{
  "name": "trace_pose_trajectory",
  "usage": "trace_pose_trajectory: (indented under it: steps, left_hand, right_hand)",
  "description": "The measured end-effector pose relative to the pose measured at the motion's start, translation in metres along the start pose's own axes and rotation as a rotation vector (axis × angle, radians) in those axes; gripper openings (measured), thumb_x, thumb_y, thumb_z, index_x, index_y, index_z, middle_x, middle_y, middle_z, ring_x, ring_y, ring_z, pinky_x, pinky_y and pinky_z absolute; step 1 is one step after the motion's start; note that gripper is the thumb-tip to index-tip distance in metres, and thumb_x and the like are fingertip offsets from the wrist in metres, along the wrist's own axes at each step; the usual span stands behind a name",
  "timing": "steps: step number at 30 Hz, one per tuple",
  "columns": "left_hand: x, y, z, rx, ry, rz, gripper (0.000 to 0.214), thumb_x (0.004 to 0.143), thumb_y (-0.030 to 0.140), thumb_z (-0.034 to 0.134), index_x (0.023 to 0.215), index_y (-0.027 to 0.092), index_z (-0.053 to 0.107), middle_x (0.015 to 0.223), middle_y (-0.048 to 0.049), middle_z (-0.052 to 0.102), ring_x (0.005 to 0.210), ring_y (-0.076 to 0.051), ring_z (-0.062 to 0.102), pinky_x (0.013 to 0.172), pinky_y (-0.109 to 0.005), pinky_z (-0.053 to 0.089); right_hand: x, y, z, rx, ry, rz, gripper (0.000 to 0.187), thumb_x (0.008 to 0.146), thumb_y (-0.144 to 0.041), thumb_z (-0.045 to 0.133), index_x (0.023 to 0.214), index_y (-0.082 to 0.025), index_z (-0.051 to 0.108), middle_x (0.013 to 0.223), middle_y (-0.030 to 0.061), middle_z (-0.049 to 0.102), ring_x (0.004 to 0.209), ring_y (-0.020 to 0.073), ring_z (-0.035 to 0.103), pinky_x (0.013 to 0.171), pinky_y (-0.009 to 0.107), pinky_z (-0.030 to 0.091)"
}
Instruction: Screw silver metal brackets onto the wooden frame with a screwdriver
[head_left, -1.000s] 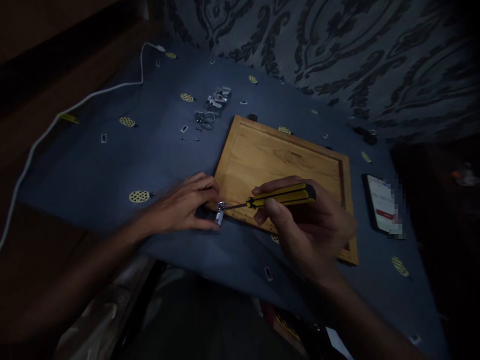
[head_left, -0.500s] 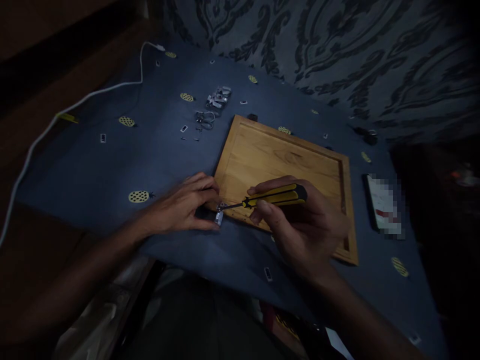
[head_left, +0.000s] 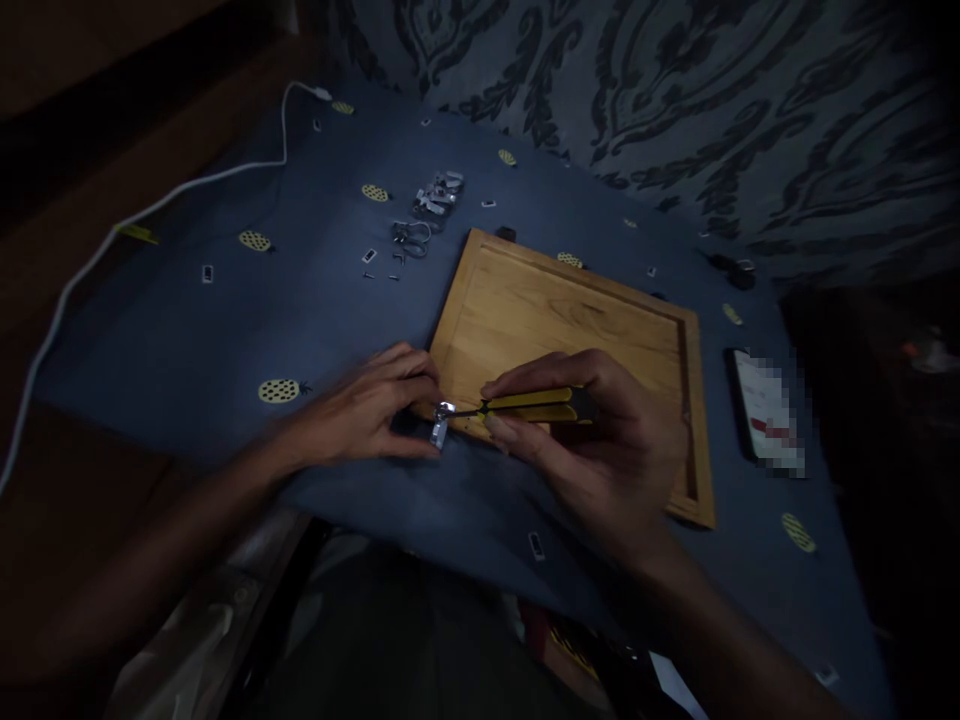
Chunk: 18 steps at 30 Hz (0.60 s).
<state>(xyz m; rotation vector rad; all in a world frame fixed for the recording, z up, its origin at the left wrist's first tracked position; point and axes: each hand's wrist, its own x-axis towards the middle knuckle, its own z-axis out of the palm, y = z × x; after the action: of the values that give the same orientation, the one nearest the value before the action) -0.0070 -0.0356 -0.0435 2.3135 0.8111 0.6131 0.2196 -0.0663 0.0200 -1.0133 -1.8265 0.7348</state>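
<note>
A yellow-and-black screwdriver [head_left: 536, 404] lies almost level in my right hand [head_left: 600, 440], its handle pinched between thumb and fingers. Its thin shaft points left, the tip at a shiny metal hinge [head_left: 441, 424]. That hinge sits at the near left corner of a framed wooden panel [head_left: 517, 320], which lies flat on the table. My left hand [head_left: 386, 405] has its thumb and fingers closed around the hinge and the panel's corner; part of its grip is hidden. Whether the tip sits in a screw is too small to tell.
Several metal hinges [head_left: 439, 193] and a few small screws [head_left: 394, 278] lie beyond the panel's left side. A white cable [head_left: 172, 190] runs along the left. On the right rests a phone [head_left: 769, 410]. A patterned wall [head_left: 637, 110] borders the blue tablecloth [head_left: 315, 310] at the back.
My right hand has shifted slightly left, and the screwdriver's handle has dropped to a more level angle. The left hand, hinge and panel look nearly unmoved.
</note>
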Motion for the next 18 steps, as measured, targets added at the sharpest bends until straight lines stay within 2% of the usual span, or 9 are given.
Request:
trace_pose_trajectory:
  steps: [3,6,10,14,16,18]
  left_hand:
    - [0.001,0.000,0.001,0.003,-0.001,-0.016,0.040,0.087,0.047,0.084,0.111,0.018,0.070,0.116,-0.0070,0.065,0.111,-0.026,0.058,0.098,-0.038,0.049]
    - [0.001,0.000,0.002,0.004,-0.001,-0.024,0.040,0.087,0.047,0.084,0.112,0.019,0.070,0.115,-0.0067,0.065,0.110,-0.026,0.057,0.097,-0.037,0.049]
    - [0.000,-0.001,0.001,0.007,0.003,-0.007,0.039,0.088,0.047,0.084,0.110,0.017,0.070,0.115,-0.0075,0.065,0.109,-0.026,0.058,0.096,-0.037,0.049]
    - [0.000,-0.001,0.000,0.013,-0.001,-0.017,0.041,0.088,0.050,0.083,0.109,0.017,0.071,0.114,-0.0075,0.066,0.108,-0.026,0.059,0.095,-0.038,0.049]
    - [-0.001,-0.001,0.000,0.010,0.001,-0.016,0.040,0.087,0.049,0.083,0.110,0.018,0.071,0.113,-0.0072,0.066,0.108,-0.026,0.059,0.096,-0.037,0.050]
    - [-0.001,-0.001,0.000,0.011,0.008,-0.010,0.041,0.088,0.049,0.083,0.111,0.018,0.071,0.114,-0.0073,0.066,0.109,-0.026,0.059,0.096,-0.037,0.050]
  right_hand:
    - [0.001,-0.002,-0.005,-0.006,-0.075,0.036,0.015,0.093,-0.020,0.077,0.107,-0.025,0.074,0.100,0.0006,0.079,0.081,0.0146,0.075,0.067,0.027,0.060]
    - [0.003,0.000,-0.005,0.010,-0.112,0.006,0.007,0.093,-0.026,0.077,0.099,-0.023,0.074,0.094,0.0021,0.078,0.080,0.0165,0.073,0.064,0.029,0.059]
    - [0.005,0.003,0.003,-0.007,-0.038,-0.046,0.017,0.088,-0.031,0.083,0.085,-0.023,0.068,0.077,-0.0004,0.071,0.073,0.0174,0.069,0.062,0.032,0.053]
    - [0.001,0.001,0.007,0.026,0.112,-0.114,0.011,0.091,-0.023,0.078,0.091,-0.026,0.067,0.082,-0.0002,0.070,0.076,0.0173,0.067,0.067,0.033,0.053]
    - [-0.003,-0.001,0.003,0.047,0.180,-0.089,0.006,0.096,-0.026,0.072,0.093,-0.026,0.067,0.084,0.0004,0.068,0.076,0.0168,0.065,0.067,0.032,0.052]
    - [-0.006,-0.001,-0.004,0.046,0.121,0.016,0.011,0.101,-0.030,0.064,0.092,-0.024,0.065,0.084,0.0006,0.066,0.075,0.0157,0.063,0.067,0.030,0.050]
